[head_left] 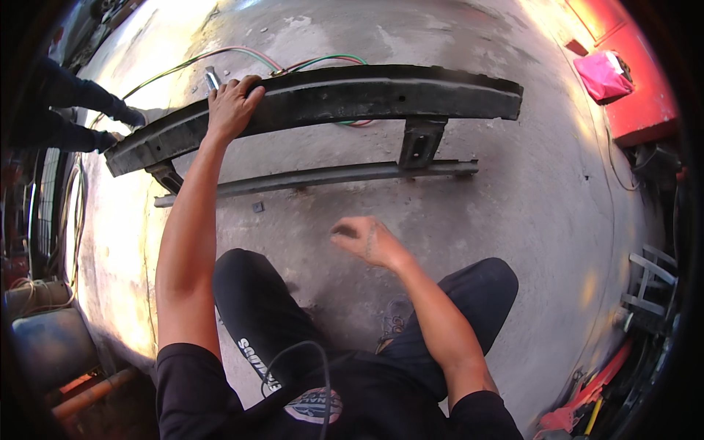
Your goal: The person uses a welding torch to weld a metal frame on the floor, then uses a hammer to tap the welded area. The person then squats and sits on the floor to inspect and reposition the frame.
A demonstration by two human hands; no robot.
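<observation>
A long black metal beam (352, 95) lies across the concrete floor on short brackets (420, 143), with a thinner grey bar (323, 176) under it. My left hand (232, 106) grips the beam's top edge near its left end. Hovering over the floor in front of my knees, my right hand (363, 238) has its fingers loosely curled and nothing in it. A small metal tool (212, 77) lies just beyond my left hand.
Green and red hoses (323, 60) run behind the beam. Another person's dark sleeves (81, 110) reach in at the far left. A pink cloth (603, 73) lies on a red object at the right. Tools and metal parts crowd the lower right and left edges.
</observation>
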